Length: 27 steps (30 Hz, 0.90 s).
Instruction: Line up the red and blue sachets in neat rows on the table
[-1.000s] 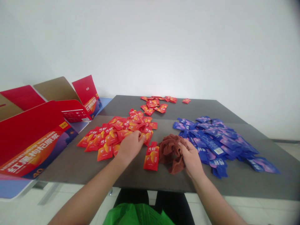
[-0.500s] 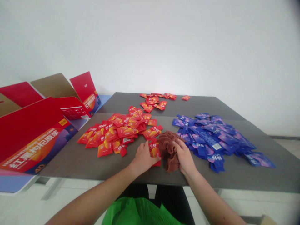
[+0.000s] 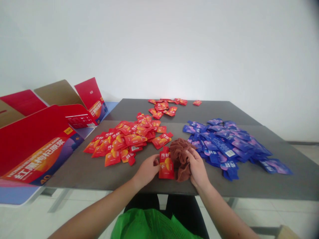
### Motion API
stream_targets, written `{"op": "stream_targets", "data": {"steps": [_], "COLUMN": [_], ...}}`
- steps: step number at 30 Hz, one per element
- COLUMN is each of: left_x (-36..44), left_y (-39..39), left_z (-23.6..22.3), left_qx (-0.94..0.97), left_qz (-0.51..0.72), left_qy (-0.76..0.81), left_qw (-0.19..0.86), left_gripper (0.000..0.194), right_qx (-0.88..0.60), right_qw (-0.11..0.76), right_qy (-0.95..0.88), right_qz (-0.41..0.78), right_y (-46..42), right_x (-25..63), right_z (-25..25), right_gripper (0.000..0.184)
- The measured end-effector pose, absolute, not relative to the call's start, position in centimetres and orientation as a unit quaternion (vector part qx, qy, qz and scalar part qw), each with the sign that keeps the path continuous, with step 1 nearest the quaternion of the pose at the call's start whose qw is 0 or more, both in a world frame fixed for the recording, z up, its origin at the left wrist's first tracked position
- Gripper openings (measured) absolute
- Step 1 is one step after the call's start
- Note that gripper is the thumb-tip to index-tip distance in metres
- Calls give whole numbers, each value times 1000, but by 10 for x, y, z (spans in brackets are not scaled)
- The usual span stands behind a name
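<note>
Left fingertips [image 3: 155, 160] rest against a red sachet [image 3: 166, 169].

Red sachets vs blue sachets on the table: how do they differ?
The red sachets lie left of the brown cloth, the blue sachets right of it. The red sachets form a near heap and a farther cluster; the blue sachets form one heap. The red sachets show orange artwork, the blue sachets purple tones. Both are flat, glossy pouches lying loose on the grey table.

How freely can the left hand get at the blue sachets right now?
Probably not directly: a red sachet, the brown cloth and the right hand block the left hand's path to the blue sachets.
</note>
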State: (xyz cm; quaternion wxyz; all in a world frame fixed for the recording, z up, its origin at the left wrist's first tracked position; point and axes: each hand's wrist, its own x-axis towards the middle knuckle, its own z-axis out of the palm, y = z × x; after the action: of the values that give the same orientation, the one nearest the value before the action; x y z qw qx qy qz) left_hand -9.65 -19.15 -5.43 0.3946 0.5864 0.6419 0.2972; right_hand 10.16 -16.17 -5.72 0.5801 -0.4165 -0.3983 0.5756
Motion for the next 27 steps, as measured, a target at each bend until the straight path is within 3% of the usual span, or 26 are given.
{"op": "stream_targets", "data": {"steps": [5,11,16,19,22,25,27], "left_x": [-87,-71,-90,-92,-77,-68,-75], "left_y": [-197,-200,-193,-199,-207,-202,-187], "left_z": [-46,-48,-28,-15,-13,-20,-23], "left_qx": [558,449,436,442,500,550,565], "left_qz": [320,449,545,567,496,444,437], "left_qy": [638,560,572,568,575,594,629], "left_qw": [424,532,431,401,416,385,308], "left_gripper": [16,15,23,25,22,19,18], "right_qx": [-412,-429,-460,-489,-457,-419,-413], "right_qw": [574,480,383,465,556,535,479], "right_qy": [-437,-628,-610,-488,-365,-394,-464], "right_qz": [557,437,519,554,590,619,620], "right_y": [-168,-193,-215,-209,-200,-202,-209], "right_x": [86,76,83,89,88,83,80], "right_z": [-60,-48,-41,-42,-40,-35,-34], "right_gripper": [33,26,26,21,24,19,14]}}
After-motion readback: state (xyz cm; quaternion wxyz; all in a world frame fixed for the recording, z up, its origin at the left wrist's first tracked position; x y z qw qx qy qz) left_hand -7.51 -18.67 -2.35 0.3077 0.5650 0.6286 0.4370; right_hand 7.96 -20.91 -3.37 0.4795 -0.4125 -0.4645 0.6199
